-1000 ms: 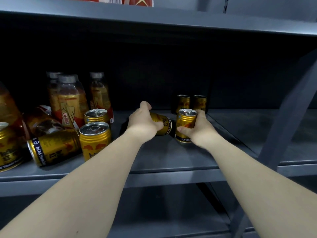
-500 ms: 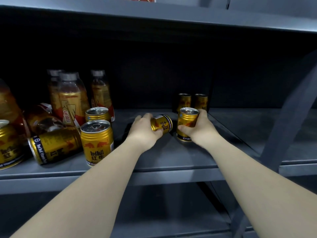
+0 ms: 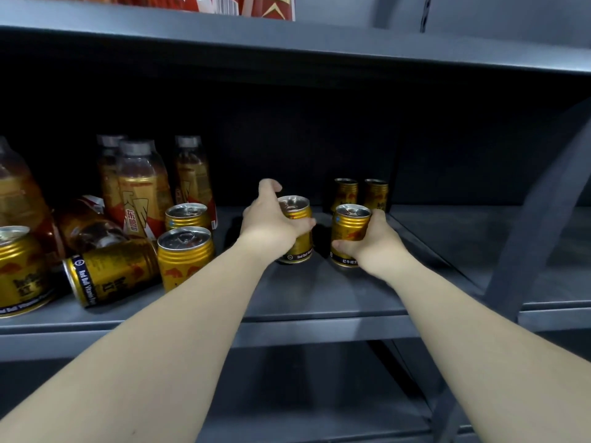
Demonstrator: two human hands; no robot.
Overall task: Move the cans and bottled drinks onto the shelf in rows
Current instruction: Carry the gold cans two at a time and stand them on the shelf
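Grey metal shelf (image 3: 319,292) held the stock. Left hand (image 3: 271,225) wrapped around 1 roughly upright gold can (image 3: 299,238), base on the shelf. Right hand (image 3: 374,247) gripped a 2nd can (image 3: 348,231) at its 3 o'clock. 2 back cans (image 3: 345,193) stood at 12 o'clock of that one. Bottles (image 3: 144,190) and 1 tipped can (image 3: 112,271) sat at 9 o'clock.

Shot from 1 wide-angle camera on the head, facing forward and a little downward, close in to the middle level of the grey shelf (image 3: 319,292), with lens-bent edges.
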